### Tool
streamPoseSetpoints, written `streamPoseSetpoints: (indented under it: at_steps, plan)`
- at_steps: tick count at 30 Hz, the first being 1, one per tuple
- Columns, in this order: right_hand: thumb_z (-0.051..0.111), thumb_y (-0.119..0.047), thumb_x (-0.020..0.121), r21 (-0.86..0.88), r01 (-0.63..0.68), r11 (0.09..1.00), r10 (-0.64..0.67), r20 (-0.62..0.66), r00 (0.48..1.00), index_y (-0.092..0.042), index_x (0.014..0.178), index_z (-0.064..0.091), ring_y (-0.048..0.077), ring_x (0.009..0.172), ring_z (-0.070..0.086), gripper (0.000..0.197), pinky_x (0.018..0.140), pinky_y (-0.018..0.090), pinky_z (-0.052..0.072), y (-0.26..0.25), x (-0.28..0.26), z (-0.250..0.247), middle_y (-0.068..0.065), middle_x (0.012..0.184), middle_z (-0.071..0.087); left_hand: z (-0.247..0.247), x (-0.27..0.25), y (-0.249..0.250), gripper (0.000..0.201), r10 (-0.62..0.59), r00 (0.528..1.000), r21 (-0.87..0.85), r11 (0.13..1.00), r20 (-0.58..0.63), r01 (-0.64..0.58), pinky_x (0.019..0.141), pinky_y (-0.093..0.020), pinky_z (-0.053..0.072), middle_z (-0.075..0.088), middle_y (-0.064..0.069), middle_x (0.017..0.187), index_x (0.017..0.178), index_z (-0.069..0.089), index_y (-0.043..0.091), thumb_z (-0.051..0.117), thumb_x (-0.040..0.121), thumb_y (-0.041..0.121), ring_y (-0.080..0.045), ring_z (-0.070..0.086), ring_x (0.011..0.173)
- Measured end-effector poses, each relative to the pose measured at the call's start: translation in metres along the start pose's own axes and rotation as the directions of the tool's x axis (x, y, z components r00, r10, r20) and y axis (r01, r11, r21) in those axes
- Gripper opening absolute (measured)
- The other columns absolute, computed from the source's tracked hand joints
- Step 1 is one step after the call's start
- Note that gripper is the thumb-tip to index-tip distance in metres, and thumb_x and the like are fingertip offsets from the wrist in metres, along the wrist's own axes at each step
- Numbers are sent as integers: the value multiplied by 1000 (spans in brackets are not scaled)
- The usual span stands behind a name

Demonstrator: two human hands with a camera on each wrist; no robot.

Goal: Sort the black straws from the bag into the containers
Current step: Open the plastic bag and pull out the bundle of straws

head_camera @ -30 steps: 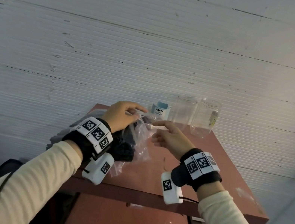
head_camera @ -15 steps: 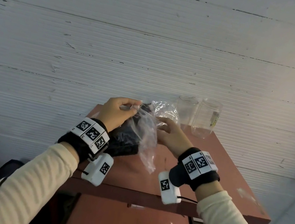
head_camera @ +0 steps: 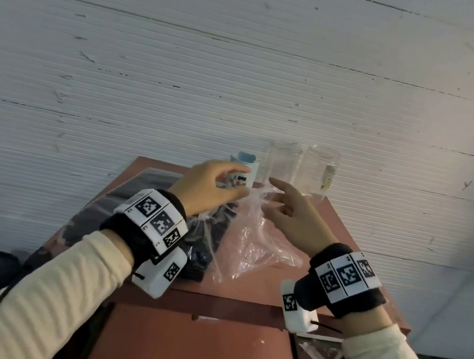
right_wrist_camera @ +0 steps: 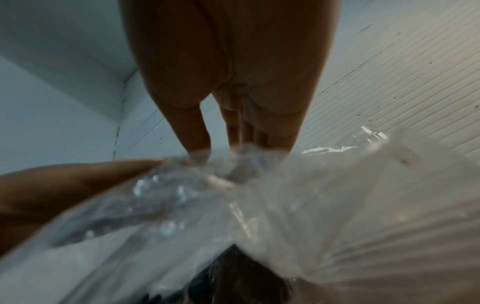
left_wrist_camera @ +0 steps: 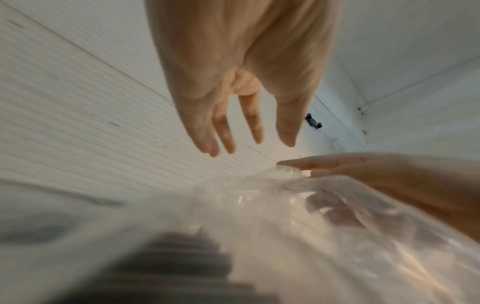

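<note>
Red table (head_camera: 342, 255), three containers (head_camera: 282, 165) (two clear), one bag (head_camera: 253, 242), left grip (head_camera: 205, 189) pinching it, right grip (head_camera: 298, 218) wide.

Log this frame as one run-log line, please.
stage: opening bag | left hand: pinches plastic bag top | right hand: fingers at bag mouth, grip unclear | black straws: inside bag | containers: no straws visible

Reddish-brown table (head_camera: 298, 291) in front of me, set against the white wall. On it: clear plastic bag (head_camera: 251, 251) with black straws (head_camera: 204, 249), blue-white cup (head_camera: 242, 174) and two clear jars (head_camera: 282, 168) (head_camera: 319, 171) along the back edge.
</note>
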State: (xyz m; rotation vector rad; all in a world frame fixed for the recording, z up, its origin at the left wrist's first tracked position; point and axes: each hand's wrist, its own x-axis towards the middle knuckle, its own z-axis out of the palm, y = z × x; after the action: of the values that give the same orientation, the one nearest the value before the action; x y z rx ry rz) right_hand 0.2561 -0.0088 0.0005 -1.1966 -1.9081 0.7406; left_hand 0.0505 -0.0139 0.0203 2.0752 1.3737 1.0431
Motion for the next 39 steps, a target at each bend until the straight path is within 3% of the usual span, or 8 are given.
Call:
streamPoseSetpoints:
  at_steps: [8,13,17,20,22,26,31,39]
  plan:
    - [45,-5,100,204,-17,979,-16,158,987,-22,144,39,11,103,63,48,93,24,52,-3,-17,-15,3,133,55,26,13,-1,23,11,1000,-119,993,-11,-12,90,-27,51,68,7,112,107,66,33,71,85,25,-6,63,100]
    - [45,-11,101,216,-95,972,81,71,994,-21,125,54,18,91,63,28,83,27,53,11,-16,-31,12,110,67,17,11,-5,34,-49,986,-255,967,-162,6,70,-18,56,72,3,101,113,67,24,57,91,-1,-11,68,88]
    - [44,-13,100,194,-164,967,136,150,979,-22,119,53,12,87,61,22,74,19,52,14,-8,-27,2,106,66,10,9,-7,46,-52,978,-308,951,-203,-13,74,-43,58,73,-1,103,109,65,35,52,90,-6,-18,68,77]
    - [44,-15,101,210,-148,967,111,178,978,-23,131,45,13,85,64,31,60,11,49,5,-3,-18,10,113,65,12,8,-8,45,-38,984,-357,934,-175,-27,70,-33,53,71,-3,109,102,67,33,52,90,-7,-10,66,76]
    - [50,-21,98,220,-104,970,63,186,981,-32,133,44,27,60,54,37,53,25,45,-2,0,-11,23,86,52,14,7,-6,41,-24,991,-378,926,-133,-28,67,-23,50,69,2,111,102,67,30,53,91,-7,-3,64,71]
    - [62,-28,87,268,-52,962,19,125,992,-38,119,55,33,66,41,35,68,43,38,2,3,-6,14,78,46,17,6,-8,34,-68,991,-446,895,-115,9,75,-19,55,68,0,114,104,66,28,60,89,-3,-6,68,91]
    - [50,1,95,406,-26,914,78,-112,991,-6,108,62,8,68,60,18,65,17,51,6,2,-27,5,93,65,20,0,-7,36,-97,993,-473,880,-71,52,81,-23,56,68,5,107,109,65,23,70,82,1,-14,66,100]
    - [52,-1,96,441,71,895,-1,-158,987,-10,105,68,22,90,64,21,78,25,55,-4,-15,-56,21,113,67,57,-1,9,36,-36,986,-235,969,164,75,90,-26,51,62,2,118,121,59,28,66,87,17,-13,60,111]
